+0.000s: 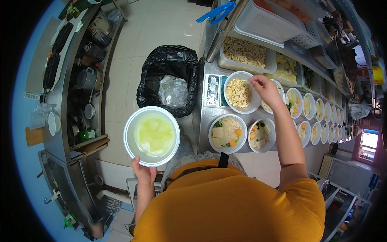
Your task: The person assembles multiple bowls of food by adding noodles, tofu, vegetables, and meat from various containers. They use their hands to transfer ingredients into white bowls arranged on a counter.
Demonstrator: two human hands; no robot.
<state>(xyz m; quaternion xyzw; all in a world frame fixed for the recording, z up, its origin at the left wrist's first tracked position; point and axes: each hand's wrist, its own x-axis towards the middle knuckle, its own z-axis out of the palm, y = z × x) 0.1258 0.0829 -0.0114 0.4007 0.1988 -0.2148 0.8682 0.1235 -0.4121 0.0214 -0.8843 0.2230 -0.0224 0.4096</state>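
Note:
A round white plastic tub point(133, 121) with pale yellow-green contents is held out to the left. My left hand point(145, 171) grips it at its near rim, thumb on the outside and the other fingers partly hidden beneath. On the right, my right hand point(264, 89) is over the right rim of a white bowl point(254, 103) of pale yellow strips point(238, 93). Its fingers are pinched together; whether anything is between them I cannot make out. That bowl stands by a scale point(213, 89) on the steel counter. Nearer me are two bowls of mixed food point(228, 133) point(262, 135).
A bin with a black bag point(167, 60) stands left of the counter, holding crumpled clear plastic point(173, 92). Filled bowls point(293, 103) run in two rows to the right. Behind them are food containers point(246, 52) under a shelf. Steel shelving point(72, 121) with pots lines the left wall.

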